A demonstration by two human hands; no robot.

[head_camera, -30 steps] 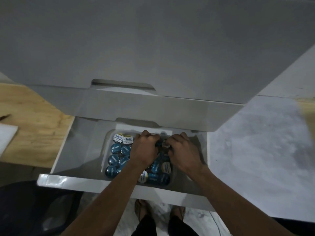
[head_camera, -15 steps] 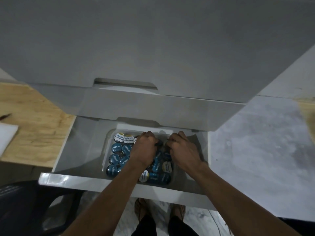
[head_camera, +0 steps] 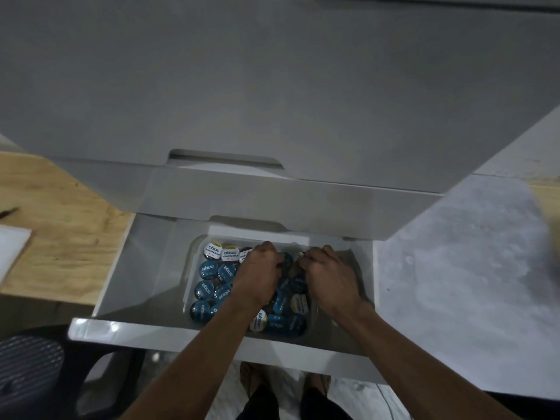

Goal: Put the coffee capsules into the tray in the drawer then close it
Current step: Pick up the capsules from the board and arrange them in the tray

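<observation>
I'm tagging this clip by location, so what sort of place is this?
Probably a home or office pantry corner: a white drawer unit holding a tray of coffee capsules, beside a wooden floor and grey flooring.

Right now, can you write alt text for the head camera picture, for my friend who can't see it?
Two hands, the left hand and the right hand, reach down into a clear tray full of blue and white coffee capsules inside an open white drawer. Both hands have curled fingers among the capsules. The person's feet show on the floor below.
</observation>
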